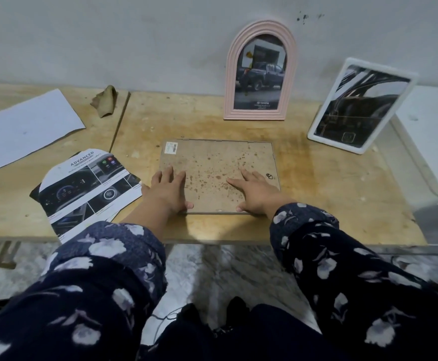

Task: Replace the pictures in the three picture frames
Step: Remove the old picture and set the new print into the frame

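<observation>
Stained wooden tabletop (316,178) against a grey wall. I see a flat frame (217,173) lying back-up mid-table, its brown board spotted, with a barcode sticker at the far left corner. My left hand (167,190) and right hand (254,190) both rest flat on its near half, grips wide, fingers spread, thumbs at the near edge. Three frames in all: this one, an arched pink frame (260,71) and a white frame (361,105) standing behind. One car brochure (82,188) lies left.
</observation>
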`<control>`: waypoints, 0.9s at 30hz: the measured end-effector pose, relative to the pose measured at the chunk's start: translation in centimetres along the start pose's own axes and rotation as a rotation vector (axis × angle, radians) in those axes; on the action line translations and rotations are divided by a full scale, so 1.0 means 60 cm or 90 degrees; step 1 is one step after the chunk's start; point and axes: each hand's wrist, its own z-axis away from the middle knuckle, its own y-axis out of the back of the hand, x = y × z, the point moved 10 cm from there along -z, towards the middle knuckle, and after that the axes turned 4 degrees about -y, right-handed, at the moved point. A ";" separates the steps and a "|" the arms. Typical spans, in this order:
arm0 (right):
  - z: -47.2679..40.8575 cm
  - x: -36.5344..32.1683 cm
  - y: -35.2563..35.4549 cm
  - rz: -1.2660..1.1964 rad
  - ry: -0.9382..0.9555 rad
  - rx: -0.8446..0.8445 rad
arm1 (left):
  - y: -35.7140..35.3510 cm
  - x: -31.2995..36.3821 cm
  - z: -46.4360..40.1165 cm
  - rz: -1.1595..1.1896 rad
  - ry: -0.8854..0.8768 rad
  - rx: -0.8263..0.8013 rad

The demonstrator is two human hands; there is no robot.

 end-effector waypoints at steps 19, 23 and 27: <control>-0.040 -0.181 -0.013 0.105 0.141 -0.031 | 0.007 -0.037 0.013 -0.128 -0.011 0.007; -0.045 -0.173 -0.023 0.123 0.152 -0.054 | 0.000 -0.041 0.015 -0.118 0.000 0.016; -0.033 -0.168 -0.010 0.081 0.168 0.037 | -0.005 -0.040 0.016 -0.104 -0.005 0.022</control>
